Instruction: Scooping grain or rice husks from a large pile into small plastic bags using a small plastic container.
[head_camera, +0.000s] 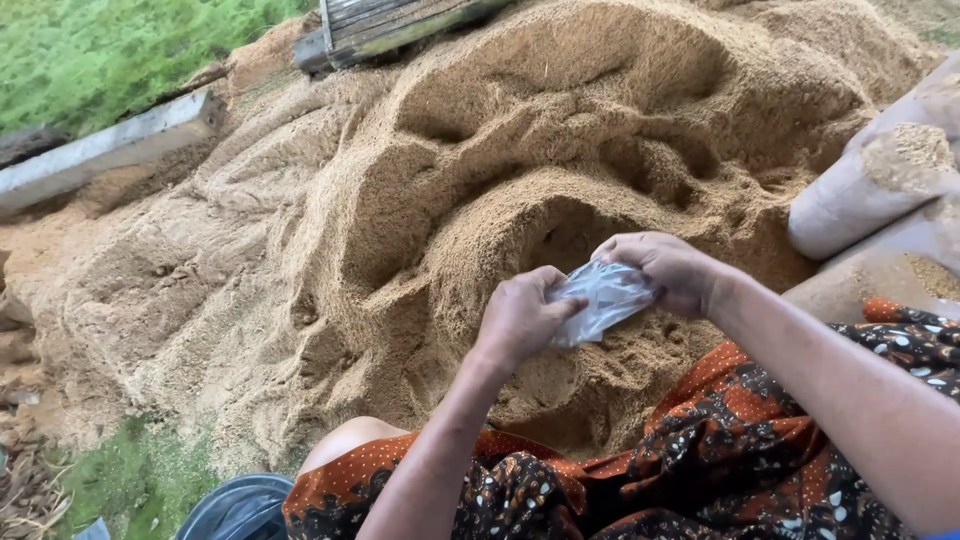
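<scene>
A small clear plastic bag (603, 298) is being held just right of frame centre, pinched between the left hand (520, 318) at its lower left end and the right hand (665, 268) at its upper right end, both closed on the film. Its long axis is being kept slanted from lower left to upper right, with neither hand nearer than the other; which end is the mouth cannot be told. Behind it, a scooped heap of rice husk (480, 180) is filling the frame, with filled sacks (880, 190) at the right edge.

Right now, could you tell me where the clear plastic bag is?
In the head view, right of centre, the clear plastic bag is held between the left hand and right hand, over a hollow in the husk pile.
</scene>
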